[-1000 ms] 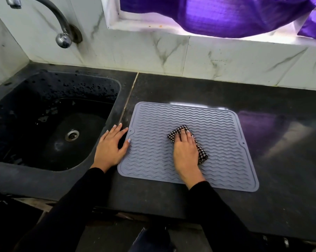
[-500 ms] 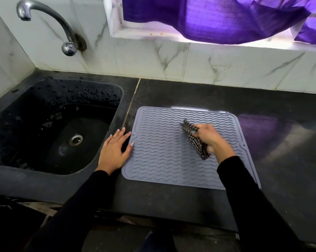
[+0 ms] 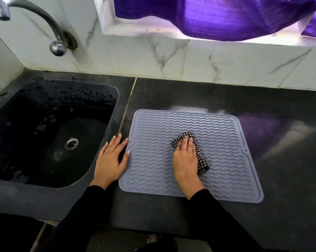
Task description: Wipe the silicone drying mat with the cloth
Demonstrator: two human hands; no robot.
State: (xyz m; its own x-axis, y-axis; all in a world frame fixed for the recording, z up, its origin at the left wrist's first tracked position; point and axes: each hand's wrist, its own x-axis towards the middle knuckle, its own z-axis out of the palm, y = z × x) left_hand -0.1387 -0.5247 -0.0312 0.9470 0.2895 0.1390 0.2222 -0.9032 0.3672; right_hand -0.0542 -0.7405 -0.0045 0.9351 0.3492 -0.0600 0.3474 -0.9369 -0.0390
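A grey silicone drying mat with wavy ridges lies flat on the dark counter. A folded black-and-white checked cloth rests on the middle of the mat. My right hand presses flat on top of the cloth, fingers pointing away from me. My left hand lies flat on the counter at the mat's left edge, fingers apart, with the thumb touching the mat's rim. It holds nothing.
A black sink with a steel drain sits left of the mat, under a curved metal tap. A marble-tiled wall runs behind the dark counter. A purple curtain hangs in the window above.
My right hand lifted the cloth on edge over the mat's right part, then came back left and laid it flat at the middle. My left hand stayed in place.
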